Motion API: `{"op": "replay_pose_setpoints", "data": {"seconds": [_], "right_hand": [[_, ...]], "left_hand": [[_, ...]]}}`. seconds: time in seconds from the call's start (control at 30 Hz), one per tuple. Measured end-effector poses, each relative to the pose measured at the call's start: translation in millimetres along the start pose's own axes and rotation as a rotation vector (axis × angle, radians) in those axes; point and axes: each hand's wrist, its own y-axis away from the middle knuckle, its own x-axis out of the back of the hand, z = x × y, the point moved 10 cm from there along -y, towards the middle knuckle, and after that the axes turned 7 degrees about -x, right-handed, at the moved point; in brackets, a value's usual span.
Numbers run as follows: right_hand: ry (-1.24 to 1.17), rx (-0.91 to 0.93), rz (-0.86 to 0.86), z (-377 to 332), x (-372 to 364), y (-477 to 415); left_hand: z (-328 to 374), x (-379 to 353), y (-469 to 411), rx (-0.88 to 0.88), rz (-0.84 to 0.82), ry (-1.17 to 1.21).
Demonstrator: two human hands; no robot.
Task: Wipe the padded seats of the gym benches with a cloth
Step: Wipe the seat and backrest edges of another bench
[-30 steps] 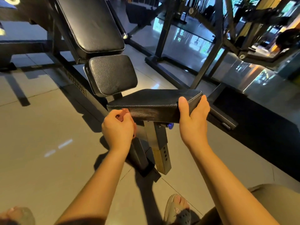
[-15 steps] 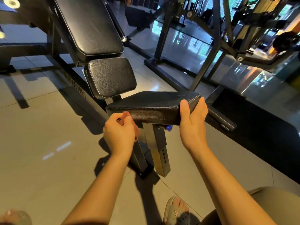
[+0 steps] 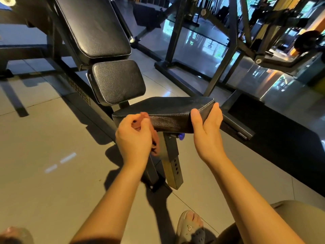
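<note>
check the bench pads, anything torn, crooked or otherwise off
Nothing stands out. The seat pad, the small pad behind it and the long backrest look whole and lined up. The left hand holds the reddish cloth at the seat's front edge; the right hand holds its front corner.

- I see the seat (image 3: 167, 106) in black grained vinyl, slightly shiny, with a pale stitched seam.
- The cloth (image 3: 156, 143) looks to me like soft, matt, rust-brown fabric.
- Post (image 3: 173, 166): dull painted metal.
- Floor (image 3: 52, 138): smooth, glossy tiles.
</note>
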Motion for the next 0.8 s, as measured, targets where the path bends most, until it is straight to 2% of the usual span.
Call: {"op": "replay_pose_setpoints", "data": {"seconds": [0.07,0.2,0.27,0.33,0.43,0.5,0.57,0.7,0.73,0.8], "right_hand": [[0.000,0.008,0.017,0,1,0],[-0.005,0.049,0.068,-2,4,-2],[-0.013,0.050,0.079,-1,4,-2],[-0.007,0.044,0.083,2,3,-1],[0.015,0.028,0.070,6,1,-1],[0.019,0.021,0.066,8,0,-1],[0.025,0.025,0.072,5,2,-2],[0.044,0.049,0.083,2,8,-4],[0.052,0.045,0.076,3,8,-4],[0.062,0.038,0.059,4,7,-3]], "left_hand": [[6,0,1,-0.025,0.003,-0.041],[85,-28,47,-0.349,-0.132,0.025],[95,-33,52,-0.427,-0.165,0.023],[74,-26,40,-0.403,-0.150,0.015],[1,1,9,-0.101,-0.025,-0.037],[-14,8,7,-0.014,0.015,-0.087],[18,-6,24,-0.118,-0.021,-0.043],[85,-39,70,-0.394,-0.230,0.080],[84,-37,68,-0.417,-0.230,0.063],[55,-25,45,-0.337,-0.162,0.006]]}}
